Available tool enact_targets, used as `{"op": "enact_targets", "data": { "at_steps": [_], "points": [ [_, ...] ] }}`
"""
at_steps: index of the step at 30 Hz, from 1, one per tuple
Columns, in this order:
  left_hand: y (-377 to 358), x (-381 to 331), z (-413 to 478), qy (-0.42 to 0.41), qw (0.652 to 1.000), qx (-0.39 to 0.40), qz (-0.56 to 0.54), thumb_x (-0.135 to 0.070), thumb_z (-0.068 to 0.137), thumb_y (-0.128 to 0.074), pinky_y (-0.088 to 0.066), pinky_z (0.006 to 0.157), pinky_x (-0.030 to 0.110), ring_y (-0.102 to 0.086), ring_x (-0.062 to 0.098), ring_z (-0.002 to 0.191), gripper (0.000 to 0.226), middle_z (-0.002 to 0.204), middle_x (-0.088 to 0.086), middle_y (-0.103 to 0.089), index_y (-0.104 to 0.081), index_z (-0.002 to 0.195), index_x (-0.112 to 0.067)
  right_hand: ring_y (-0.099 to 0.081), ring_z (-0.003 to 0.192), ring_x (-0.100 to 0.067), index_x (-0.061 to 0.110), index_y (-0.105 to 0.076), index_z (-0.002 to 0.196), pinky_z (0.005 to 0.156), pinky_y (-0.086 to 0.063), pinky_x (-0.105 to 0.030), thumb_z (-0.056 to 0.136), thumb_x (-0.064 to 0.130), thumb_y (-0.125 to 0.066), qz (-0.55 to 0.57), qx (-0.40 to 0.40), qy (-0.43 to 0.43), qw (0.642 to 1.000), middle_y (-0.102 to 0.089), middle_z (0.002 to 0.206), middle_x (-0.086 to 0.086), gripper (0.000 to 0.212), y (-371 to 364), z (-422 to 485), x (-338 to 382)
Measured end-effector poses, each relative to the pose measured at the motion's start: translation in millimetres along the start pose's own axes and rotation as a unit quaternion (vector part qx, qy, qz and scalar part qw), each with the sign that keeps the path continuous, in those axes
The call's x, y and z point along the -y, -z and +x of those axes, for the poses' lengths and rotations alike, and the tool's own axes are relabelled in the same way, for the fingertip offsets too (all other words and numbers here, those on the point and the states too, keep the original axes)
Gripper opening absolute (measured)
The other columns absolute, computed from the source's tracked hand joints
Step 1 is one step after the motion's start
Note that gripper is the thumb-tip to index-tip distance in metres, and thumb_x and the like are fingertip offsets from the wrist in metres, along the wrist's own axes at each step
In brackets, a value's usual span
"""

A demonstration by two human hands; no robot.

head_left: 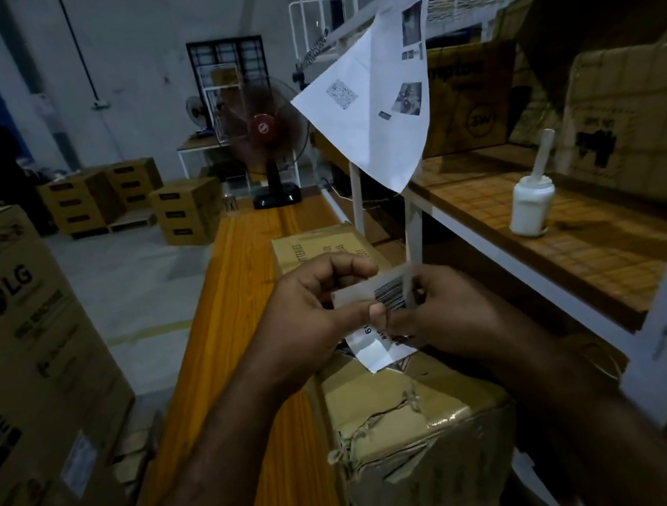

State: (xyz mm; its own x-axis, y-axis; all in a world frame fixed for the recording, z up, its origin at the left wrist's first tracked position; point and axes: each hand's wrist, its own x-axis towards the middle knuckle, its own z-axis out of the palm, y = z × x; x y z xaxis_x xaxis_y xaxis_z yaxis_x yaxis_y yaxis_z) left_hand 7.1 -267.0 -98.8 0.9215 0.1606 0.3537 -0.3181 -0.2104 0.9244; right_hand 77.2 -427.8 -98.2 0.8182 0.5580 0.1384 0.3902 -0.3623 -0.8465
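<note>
fan point(263, 131): on floor, far back
white bottle point(531, 206): on wooden shelf point(590, 252), stick in it
printed sheet point(375, 98): hanging, upper right
LG carton point(21, 334): far left

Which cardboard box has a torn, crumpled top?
The box on the wooden bench just below the left hand and right hand, which pinch a barcode label. The LG box at left looks intact.

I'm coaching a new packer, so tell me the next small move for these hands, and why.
Probably keep peeling the barcode label free of what looks like its backing. The left hand and right hand both pinch it, held just above the cardboard box, and a white strip hangs loose beneath. The label seems only partly separated, so it likely isn't ready to stick down.
</note>
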Motion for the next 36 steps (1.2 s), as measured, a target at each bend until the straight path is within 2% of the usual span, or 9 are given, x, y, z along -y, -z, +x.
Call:
{"op": "enact_targets", "data": {
  "at_steps": [4,9,11,14,16,19,25,31,36],
  "points": [
    [5,6,-7,-0.029,0.999,-0.018,-0.021,0.01,0.072,-0.076,-0.059,0.07,0.028,-0.068,0.013,0.083,0.039,0.086,-0.008,-0.068,-0.066,0.104,-0.012,-0.071,0.074,-0.009,0.029,-0.068,0.088,0.066,-0.06,-0.027,0.081,0.02,-0.078,0.057,0.005,0.033,0.998,-0.072,0.081,0.001,0.014,-5,-1,-1],
    [10,6,-9,0.006,0.999,0.012,0.041,-0.002,0.072,-0.083,-0.06,0.079,0.031,-0.071,0.016,0.098,0.051,0.11,0.004,-0.068,-0.062,0.117,-0.015,-0.07,0.082,-0.003,0.034,-0.068,0.094,0.066,-0.058,-0.021,0.081,0.019,-0.076,0.089,-0.014,0.05,0.995,-0.073,0.091,0.004,0.021,-6,-6,-2],
    [12,5,-9,0.023,0.991,0.054,0.12,-0.015,0.07,-0.087,-0.06,0.082,0.033,-0.07,0.013,0.099,0.052,0.11,0.0,-0.068,-0.064,0.117,-0.017,-0.07,0.087,-0.003,0.033,-0.07,0.097,0.07,-0.058,-0.021,0.083,0.016,-0.074,0.093,-0.016,0.053,0.994,-0.074,0.096,0.005,0.023,-7,-9,-4],
    [8,1,-8,0.035,0.976,0.086,0.198,-0.021,0.071,-0.086,-0.058,0.083,0.024,-0.067,0.002,0.098,0.048,0.108,-0.011,-0.069,-0.066,0.114,-0.029,-0.071,0.091,-0.006,0.028,-0.071,0.105,0.075,-0.059,-0.026,0.084,0.014,-0.073,0.1,-0.033,0.062,0.993,-0.075,0.099,0.005,0.026,-8,-13,-7],
    [6,-3,-7,0.042,0.975,0.085,0.2,-0.018,0.074,-0.084,-0.056,0.083,0.021,-0.067,-0.002,0.096,0.04,0.104,-0.013,-0.073,-0.067,0.105,-0.036,-0.071,0.09,-0.006,0.026,-0.07,0.107,0.074,-0.059,-0.026,0.084,0.013,-0.072,0.11,-0.042,0.072,0.99,-0.075,0.099,0.005,0.026,-8,-14,-7],
    [4,-2,-8,0.046,0.975,0.081,0.2,-0.017,0.078,-0.08,-0.058,0.086,0.029,-0.069,-0.001,0.092,0.027,0.101,-0.011,-0.075,-0.073,0.101,-0.029,-0.071,0.088,-0.004,0.027,-0.069,0.104,0.068,-0.058,-0.021,0.085,0.011,-0.07,0.122,-0.046,0.089,0.988,-0.074,0.096,0.005,0.025,-7,-15,-5],
    [2,2,-11,0.042,0.981,0.064,0.176,-0.015,0.079,-0.079,-0.058,0.089,0.037,-0.071,0.003,0.093,0.033,0.104,-0.007,-0.076,-0.072,0.109,-0.028,-0.071,0.087,-0.003,0.033,-0.068,0.095,0.067,-0.057,-0.019,0.085,0.008,-0.07,0.133,-0.062,0.105,0.984,-0.075,0.091,0.007,0.027,-8,-18,-2],
    [4,2,-10,0.047,0.982,0.071,0.171,-0.016,0.081,-0.078,-0.058,0.087,0.029,-0.07,0.0,0.093,0.03,0.105,-0.008,-0.076,-0.073,0.109,-0.025,-0.071,0.09,-0.004,0.035,-0.068,0.095,0.068,-0.058,-0.02,0.084,0.008,-0.071,0.128,-0.079,0.124,0.981,-0.074,0.093,0.008,0.029,-10,-19,-2],
    [6,-3,-11,0.056,0.986,0.095,0.124,-0.009,0.084,-0.074,-0.056,0.074,0.015,-0.071,0.001,0.089,0.023,0.096,-0.008,-0.076,-0.073,0.098,-0.026,-0.072,0.089,-0.007,0.036,-0.069,0.088,0.069,-0.058,-0.022,0.081,0.007,-0.073,0.15,-0.093,0.131,0.976,-0.075,0.091,0.012,0.03,-10,-22,2]
  ]
}}
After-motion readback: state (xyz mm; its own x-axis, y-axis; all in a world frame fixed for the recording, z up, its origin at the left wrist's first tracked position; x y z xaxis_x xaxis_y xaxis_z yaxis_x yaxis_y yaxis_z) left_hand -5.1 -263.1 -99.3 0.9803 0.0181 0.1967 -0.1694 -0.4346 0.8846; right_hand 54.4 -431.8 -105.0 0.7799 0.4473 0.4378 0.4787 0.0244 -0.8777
